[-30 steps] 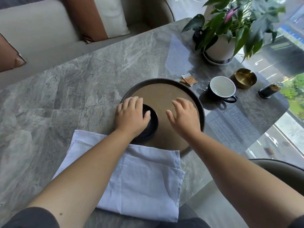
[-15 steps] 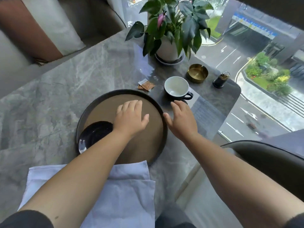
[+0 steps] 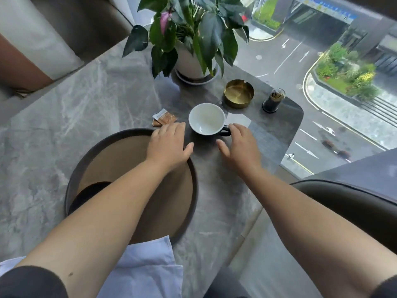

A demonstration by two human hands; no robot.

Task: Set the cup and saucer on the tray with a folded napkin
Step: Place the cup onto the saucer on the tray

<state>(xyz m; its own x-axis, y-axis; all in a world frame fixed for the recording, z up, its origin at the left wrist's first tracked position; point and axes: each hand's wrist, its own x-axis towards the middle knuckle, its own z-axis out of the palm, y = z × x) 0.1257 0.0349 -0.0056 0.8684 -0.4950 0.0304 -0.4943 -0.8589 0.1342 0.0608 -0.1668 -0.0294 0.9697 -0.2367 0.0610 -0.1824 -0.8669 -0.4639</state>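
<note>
— Step in hand? 
— Fetching the cup (image 3: 206, 119), by the look of it. Stands upright and empty on the tabletop (image 3: 90, 100), just beyond the tray (image 3: 194, 175) rim, handle turned to the right.

— Hands? 
— Both spread and gripping nothing. Left hand (image 3: 168, 145) hovering over the tray's far edge, fingers straight. Right hand (image 3: 239, 147) beside the handle, fingertips (image 3: 233, 126) at it or just short; cannot tell which.

— Saucer? 
— Already on the tray, near-left part, mostly hidden under the left forearm. Dark saucer (image 3: 90, 190), only a slice showing.

— Best way to manage the lift? 
— Probably pinch the handle with the right, steady the far wall with the left, raise straight up. Then clear the tray rim before lowering, and centre on the saucer.

— Risks? 
— Sugar packets (image 3: 164, 119) just beside the left fingers; easy to brush. Brass dish (image 3: 238, 94) behind the cup, well clear.

— Napkin? 
— Pale napkin (image 3: 146, 269) lying at the near edge, overlapping the tray rim, not yet placed.
</note>
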